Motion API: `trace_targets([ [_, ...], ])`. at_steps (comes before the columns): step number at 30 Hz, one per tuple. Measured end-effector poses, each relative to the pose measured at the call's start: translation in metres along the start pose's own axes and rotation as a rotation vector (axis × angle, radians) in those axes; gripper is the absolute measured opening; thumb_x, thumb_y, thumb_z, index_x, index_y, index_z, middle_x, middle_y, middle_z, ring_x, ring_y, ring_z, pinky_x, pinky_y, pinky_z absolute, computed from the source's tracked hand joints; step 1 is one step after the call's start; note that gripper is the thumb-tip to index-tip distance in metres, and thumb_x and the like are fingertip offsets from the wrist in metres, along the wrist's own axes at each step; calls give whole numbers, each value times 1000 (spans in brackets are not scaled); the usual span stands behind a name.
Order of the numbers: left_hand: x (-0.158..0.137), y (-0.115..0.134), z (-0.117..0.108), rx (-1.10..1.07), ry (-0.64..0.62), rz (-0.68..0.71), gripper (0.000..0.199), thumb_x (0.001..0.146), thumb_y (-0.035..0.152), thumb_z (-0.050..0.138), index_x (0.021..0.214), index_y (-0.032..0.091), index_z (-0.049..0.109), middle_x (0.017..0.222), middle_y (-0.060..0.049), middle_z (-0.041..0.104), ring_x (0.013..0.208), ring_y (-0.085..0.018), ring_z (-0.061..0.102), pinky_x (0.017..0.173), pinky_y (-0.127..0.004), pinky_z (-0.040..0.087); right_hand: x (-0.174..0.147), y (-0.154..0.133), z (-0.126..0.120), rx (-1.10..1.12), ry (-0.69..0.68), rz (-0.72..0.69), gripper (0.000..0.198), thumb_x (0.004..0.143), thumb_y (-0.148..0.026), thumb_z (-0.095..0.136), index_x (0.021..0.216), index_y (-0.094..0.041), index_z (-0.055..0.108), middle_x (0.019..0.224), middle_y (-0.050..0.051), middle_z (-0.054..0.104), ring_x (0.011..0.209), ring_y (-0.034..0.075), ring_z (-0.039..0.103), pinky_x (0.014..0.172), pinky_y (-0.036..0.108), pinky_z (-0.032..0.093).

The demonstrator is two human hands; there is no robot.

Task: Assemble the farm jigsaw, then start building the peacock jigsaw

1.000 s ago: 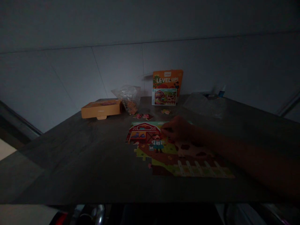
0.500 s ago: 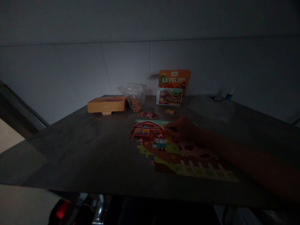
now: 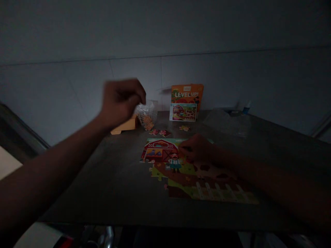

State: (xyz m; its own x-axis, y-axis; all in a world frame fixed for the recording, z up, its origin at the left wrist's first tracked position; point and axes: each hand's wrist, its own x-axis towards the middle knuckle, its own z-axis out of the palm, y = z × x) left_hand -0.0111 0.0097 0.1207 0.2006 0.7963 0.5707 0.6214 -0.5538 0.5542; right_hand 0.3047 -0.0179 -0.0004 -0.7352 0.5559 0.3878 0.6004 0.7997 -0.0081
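Change: the left hand [image 3: 120, 101], out of view a moment ago, is now raised in front of the box [image 3: 126, 125] and bag [image 3: 146, 107]; the right hand [image 3: 199, 148] stays over the puzzle [image 3: 184, 177].
Meaning: both hands now seem engaged, though the puzzle shows no clear change.
Left hand: fingers curled, tips close; blur hides whether they meet or pinch anything. It is in the air, well apart from the puzzle.
Right hand: fingers bent down just right of the barn, apparently touching the puzzle; too dark to tell whether they are closed on a piece.
Puzzle: flat on the desk [image 3: 111, 193], its left edge ragged.
Loose pieces [image 3: 164, 133]: beyond the puzzle, below the card [image 3: 183, 112].
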Motion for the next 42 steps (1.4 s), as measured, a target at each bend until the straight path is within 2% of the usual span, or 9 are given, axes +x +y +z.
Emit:
trace_targets([
  [3,2,-21,44,187,-261,22,18,95,21,60,102,7,70,93,-3,71,90,-17,67,84,-29,53,0,0,0,-8,5,-4,35,91,-29,48,61,-16,62,51,-1,50,49,8,31,56,28,20],
  [5,1,-44,75,275,-331,-7,15,88,19,66,95,8,73,85,-2,72,83,-16,67,81,-23,51,-1,0,0,-10,-1,-3,34,91,-28,48,62,-16,62,51,-1,50,49,8,32,56,28,21],
  [7,-2,-67,99,368,-335,-54,20,86,31,69,91,12,74,90,-7,73,90,-21,69,84,-24,52,-1,-1,0,-15,-4,-4,34,91,-27,48,61,-16,62,51,-1,51,49,8,33,56,27,21],
  [11,-12,-90,121,514,-250,-126,48,90,51,60,114,12,69,122,-19,64,113,-34,64,98,-38,50,-2,-5,-3,-23,-6,-8,33,92,-27,48,64,-16,64,54,1,55,49,9,36,56,28,22],
  [21,-16,-81,124,588,-210,-221,48,90,56,53,98,13,73,109,-19,70,110,-34,65,95,-38,51,-2,-5,-3,-50,-27,-41,34,94,-27,48,68,-16,66,58,2,60,51,10,39,57,29,22],
  [28,-10,-93,126,375,-171,-325,39,83,50,67,97,14,65,94,-13,72,90,-27,69,73,-30,52,-3,-3,0,-45,3,-43,32,93,-28,49,68,-17,67,57,1,61,50,9,38,57,29,20],
  [33,-14,-68,120,149,-79,-339,32,86,44,66,99,15,57,89,-8,71,78,-19,66,64,-25,49,-2,-7,-2,-42,6,-48,32,93,-26,48,68,-17,65,56,0,59,49,9,37,57,28,21],
  [39,-66,-32,97,-350,-280,-181,39,73,49,75,79,18,51,65,4,51,58,-11,48,55,-22,38,-2,-8,-4,-67,-9,-46,32,96,-28,47,77,-16,71,63,4,66,52,11,45,58,29,25],
  [42,-90,-29,88,-362,-401,-155,38,73,47,75,76,19,50,62,7,41,56,-9,39,51,-21,31,0,-16,-13,-79,-81,-1,30,95,-33,52,81,-17,73,65,5,69,53,12,50,58,29,26],
])
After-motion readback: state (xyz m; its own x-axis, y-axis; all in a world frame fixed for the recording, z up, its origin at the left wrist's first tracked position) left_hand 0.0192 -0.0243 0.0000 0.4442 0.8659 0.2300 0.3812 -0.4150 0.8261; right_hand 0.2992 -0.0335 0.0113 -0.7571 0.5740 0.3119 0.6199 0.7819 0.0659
